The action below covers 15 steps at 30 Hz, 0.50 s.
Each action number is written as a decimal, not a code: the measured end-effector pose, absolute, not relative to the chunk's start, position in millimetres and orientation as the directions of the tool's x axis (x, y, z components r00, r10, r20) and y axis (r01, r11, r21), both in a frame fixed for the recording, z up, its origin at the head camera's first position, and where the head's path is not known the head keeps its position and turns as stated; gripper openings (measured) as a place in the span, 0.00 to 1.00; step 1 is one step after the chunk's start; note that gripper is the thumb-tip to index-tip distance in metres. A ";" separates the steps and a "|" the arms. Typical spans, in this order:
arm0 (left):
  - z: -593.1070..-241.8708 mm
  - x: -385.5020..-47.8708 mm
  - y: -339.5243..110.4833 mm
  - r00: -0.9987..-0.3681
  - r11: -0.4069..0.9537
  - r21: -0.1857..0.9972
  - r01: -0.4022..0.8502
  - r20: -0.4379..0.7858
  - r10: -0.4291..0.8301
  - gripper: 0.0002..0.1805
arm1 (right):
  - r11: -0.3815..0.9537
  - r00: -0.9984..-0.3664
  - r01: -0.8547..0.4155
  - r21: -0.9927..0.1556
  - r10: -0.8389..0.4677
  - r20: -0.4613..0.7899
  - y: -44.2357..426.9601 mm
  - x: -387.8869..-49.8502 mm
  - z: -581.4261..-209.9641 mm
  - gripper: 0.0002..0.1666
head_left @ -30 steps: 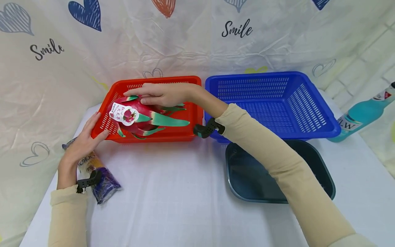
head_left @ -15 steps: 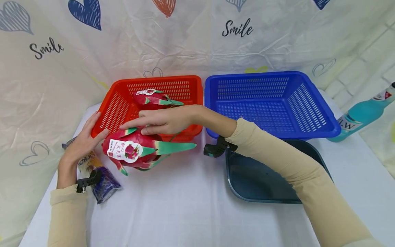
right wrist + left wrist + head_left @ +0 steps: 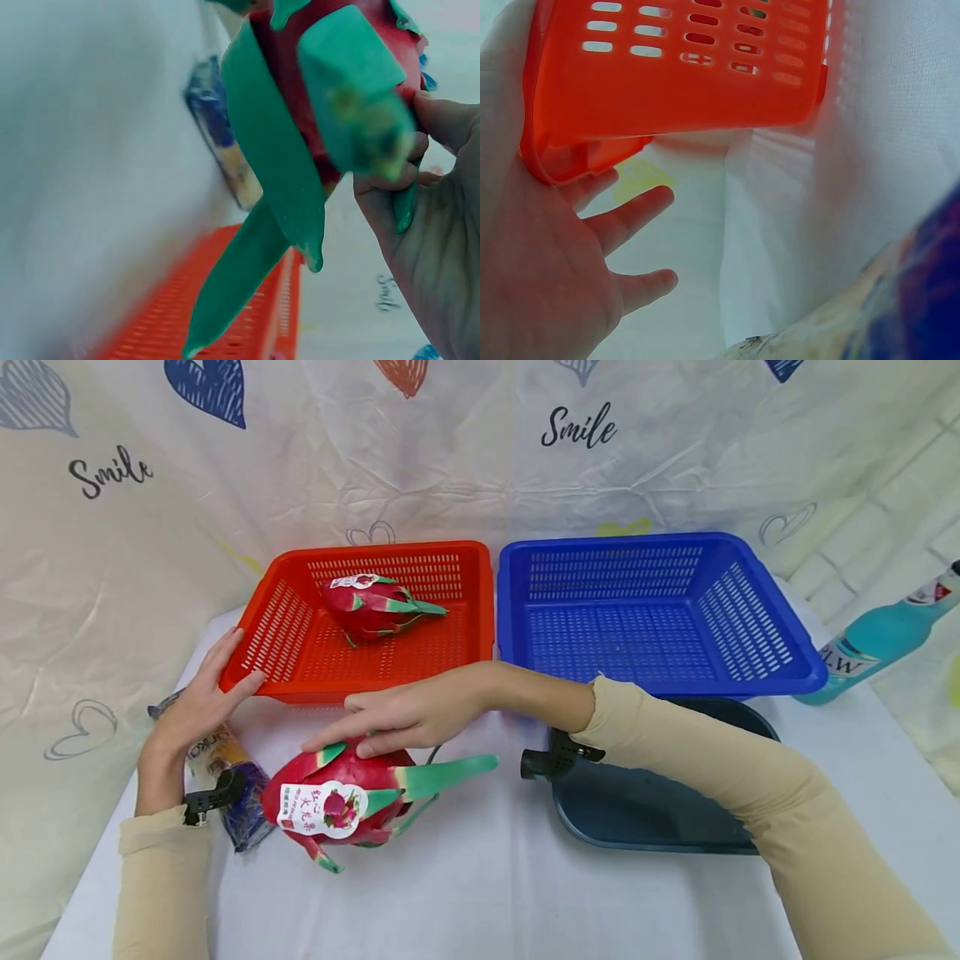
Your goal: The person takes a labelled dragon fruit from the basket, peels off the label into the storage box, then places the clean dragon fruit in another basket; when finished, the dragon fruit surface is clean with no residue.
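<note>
In the head view my right hand (image 3: 420, 714) grips a red dragon fruit (image 3: 382, 768) from above, its fingers and thumb about the top. The fruit has green leaf tips and a white label facing me. In the right wrist view the dragon fruit (image 3: 311, 90) hangs beside the thumb, leaves toward the camera. My left hand (image 3: 198, 706) rests at the front left corner of the red basket (image 3: 292, 610), touching its rim; the left wrist view shows its fingers straight and spread. Inside that basket lies a second, smaller-looking dragon fruit (image 3: 371, 610).
A blue basket (image 3: 637, 643) stands right of the red one. In front of it sits a dark tray (image 3: 637, 802), partly under my right forearm. A bottle of blue drink (image 3: 877, 639) stands at the far right. A purple packet (image 3: 243, 818) lies under my left wrist.
My right hand has lifted the dragon fruit out of the red basket and brought it toward me, over the table. The second fruit has come into sight. My left hand has stayed at the rim.
</note>
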<state>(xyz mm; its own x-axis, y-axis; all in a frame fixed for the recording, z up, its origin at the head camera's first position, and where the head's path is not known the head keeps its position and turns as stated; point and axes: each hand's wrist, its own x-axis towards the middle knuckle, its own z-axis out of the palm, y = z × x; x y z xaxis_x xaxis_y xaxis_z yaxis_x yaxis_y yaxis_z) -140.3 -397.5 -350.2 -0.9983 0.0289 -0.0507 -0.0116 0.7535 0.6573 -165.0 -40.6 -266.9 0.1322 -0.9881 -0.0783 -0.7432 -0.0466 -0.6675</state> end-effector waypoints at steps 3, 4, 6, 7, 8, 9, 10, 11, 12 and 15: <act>-349.9 -140.4 -398.1 -0.998 0.754 0.657 -0.016 -0.061 0.032 0.45 | -0.023 0.131 -0.748 -0.663 -0.985 -0.113 -39.3 -160.9 -278.4 0.32; -349.9 -140.6 -398.3 -0.997 0.753 0.658 -0.017 -0.064 0.034 0.45 | -0.013 0.124 -0.755 -0.656 -0.984 -0.124 -38.6 -160.2 -282.6 0.32; -350.1 -140.9 -398.8 -0.997 0.752 0.659 -0.021 -0.072 0.035 0.45 | 0.014 0.105 -0.762 -0.647 -0.984 -0.145 -37.4 -159.4 -290.8 0.32; -350.2 -141.0 -399.2 -0.997 0.752 0.658 -0.025 -0.076 0.034 0.45 | 0.026 0.095 -0.764 -0.645 -0.984 -0.153 -36.6 -159.2 -294.7 0.32; -350.1 -141.1 -399.6 -0.996 0.753 0.658 -0.027 -0.079 0.033 0.45 | 0.038 0.086 -0.766 -0.642 -0.983 -0.161 -36.0 -159.2 -298.4 0.32; -350.3 -141.2 -399.9 -0.996 0.754 0.656 -0.030 -0.083 0.032 0.45 | 0.049 0.078 -0.766 -0.641 -0.983 -0.169 -35.4 -159.1 -301.6 0.32; -350.6 -141.4 -400.3 -0.996 0.754 0.656 -0.033 -0.085 0.031 0.45 | 0.062 0.070 -0.762 -0.645 -0.982 -0.177 -34.9 -159.2 -304.4 0.32; -350.8 -141.6 -400.7 -0.996 0.755 0.655 -0.037 -0.090 0.029 0.45 | 0.073 0.064 -0.756 -0.651 -0.981 -0.184 -34.6 -159.4 -307.1 0.32; -350.9 -141.8 -400.9 -0.995 0.755 0.655 -0.041 -0.094 0.027 0.45 | 0.084 0.058 -0.747 -0.660 -0.980 -0.191 -34.3 -159.7 -309.6 0.32; -351.3 -142.2 -401.4 -0.995 0.754 0.655 -0.048 -0.100 0.023 0.45 | 0.103 0.055 -0.731 -0.675 -0.977 -0.208 -34.1 -160.4 -315.1 0.31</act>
<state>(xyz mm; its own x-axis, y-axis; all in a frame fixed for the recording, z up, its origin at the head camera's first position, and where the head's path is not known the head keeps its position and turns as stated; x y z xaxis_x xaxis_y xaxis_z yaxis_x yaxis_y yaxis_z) -142.2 -401.4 -351.3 -0.9947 0.0233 -0.0998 -0.0480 0.7543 0.6548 -160.4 -34.1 -315.1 0.0545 -0.9765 -0.2083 -0.7306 0.1032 -0.6750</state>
